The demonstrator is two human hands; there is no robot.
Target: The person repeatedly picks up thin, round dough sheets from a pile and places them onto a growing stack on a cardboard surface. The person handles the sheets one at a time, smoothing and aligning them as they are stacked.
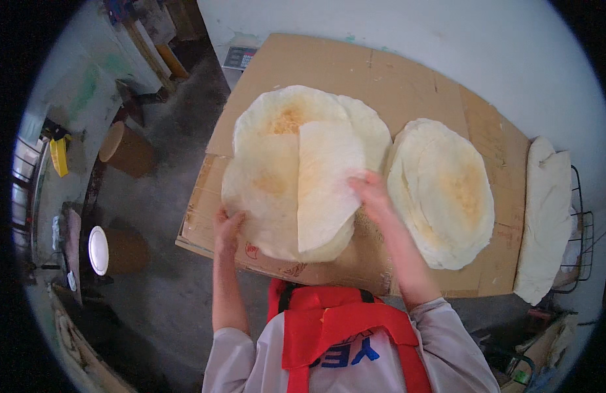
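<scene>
Thin, pale, round flatbreads lie in a loose stack [290, 110] with browned patches on the left of the cardboard. The top flatbread [268, 206] has its right side folded over into a straight-edged flap [327, 182]. My right hand [370, 191], slightly blurred, grips the right edge of that flap. At the lower left edge of the same flatbread, my left hand [228, 227] pinches the rim. A second flatbread stack [443, 196], browned at its right side, lies beside my right forearm. Parts of the lower sheets are hidden under the top one.
Flattened cardboard [327, 64] covers the table against a white wall. A digital scale [240, 57] stands at its far left corner. Folded pale cloth [543, 221] hangs by the right edge, near a black wire rack [580, 245]. Two brown drums [131, 150] stand on the floor.
</scene>
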